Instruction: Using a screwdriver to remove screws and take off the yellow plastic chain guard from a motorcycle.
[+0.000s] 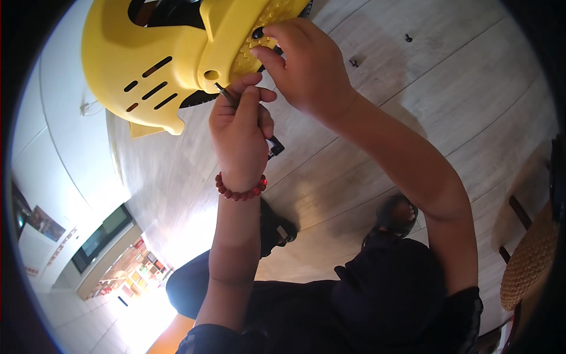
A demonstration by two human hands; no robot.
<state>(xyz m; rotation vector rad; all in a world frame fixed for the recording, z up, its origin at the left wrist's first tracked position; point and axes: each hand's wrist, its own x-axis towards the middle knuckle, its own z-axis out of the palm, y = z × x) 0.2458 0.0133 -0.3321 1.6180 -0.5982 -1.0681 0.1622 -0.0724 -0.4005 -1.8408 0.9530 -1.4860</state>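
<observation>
floor (330, 171): pale wood-look planks, fills most of the view. yellow plastic shell (141, 53) at the upper left, a row of slots in its side, dark opening at the top, textured strip (244, 62) along its right part. that shell is what both hands are working at. black ribbed part (197, 101) shows under its lower edge.

dark clothing (300, 312) along the bottom of view. woven seat (530, 265) at far right, well apart from the work.

right hand (309, 68): partly open, thumb and forefinger parted over the textured strip. forefinger tip is right at a black round piece; can't tell if it's pinched or already seated in the strip. other fingers mostly hidden.

left hand (243, 127): closed around a slim metal tool (226, 94), palm side not visible. tool tip points up-left, just below the round hole (211, 75) in the shell; not in it.

black sandal (398, 213) on the right foot, floor below the hands. black angular piece (276, 147) just beside the left wrist, roughly in line with the tool; can't tell if it's the same tool or separate. red bead bracelet (242, 193) on the left wrist.

smallest: black round piece (257, 33), then two dark screws (408, 38) on the floor right of the right hand, apart from each other.
</observation>
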